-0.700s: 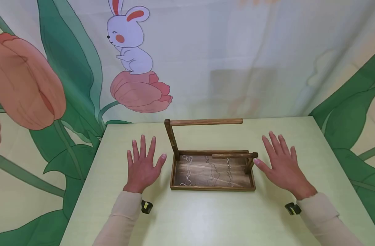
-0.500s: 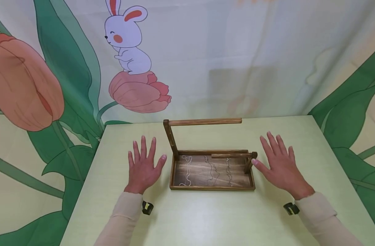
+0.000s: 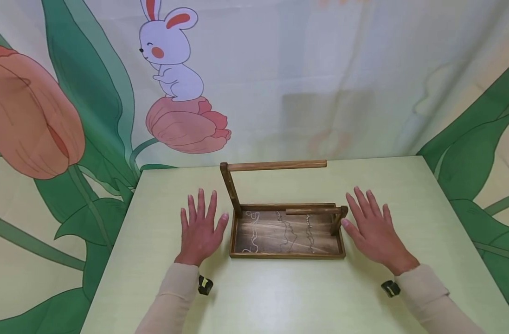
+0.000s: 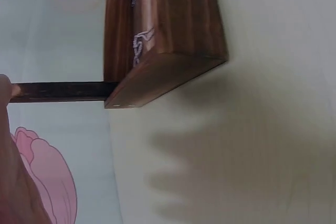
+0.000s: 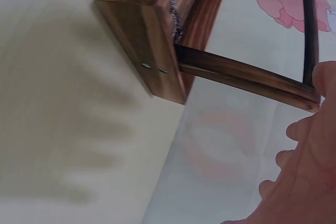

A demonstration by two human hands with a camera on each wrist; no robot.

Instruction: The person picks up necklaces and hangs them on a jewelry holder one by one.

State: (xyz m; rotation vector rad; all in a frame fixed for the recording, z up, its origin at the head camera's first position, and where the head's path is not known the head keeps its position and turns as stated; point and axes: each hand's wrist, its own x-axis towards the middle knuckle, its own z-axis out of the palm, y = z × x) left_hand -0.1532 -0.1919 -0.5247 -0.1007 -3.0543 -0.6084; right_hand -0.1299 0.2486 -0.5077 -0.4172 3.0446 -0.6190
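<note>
A dark wooden jewellery stand [image 3: 287,255] sits mid-table in the head view, shaped as a shallow tray with two posts. Its tall left post carries a long bar [image 3: 277,165]; the shorter right post bears a short bar [image 3: 312,211]. Inside the tray lie a pale chain necklace [image 3: 254,226], a thin darker one [image 3: 286,228] and a beaded one [image 3: 309,222]. My left hand [image 3: 201,235], fingers spread, hovers left of the tray holding nothing. Opposite it, my right hand [image 3: 376,234] is spread too, its thumb tip beside the right post [image 5: 236,74].
The pale table [image 3: 279,297] extends around the stand, with hand shadows on it. Behind stands a curtain [image 3: 258,69] printed with a rabbit and tulips. Small black devices are strapped at the left wrist [image 3: 205,285] and right wrist [image 3: 390,288].
Both hands have drawn inward, the left one to the right and the right one to the left. The stand and necklaces stay put; the head view has shifted slightly.
</note>
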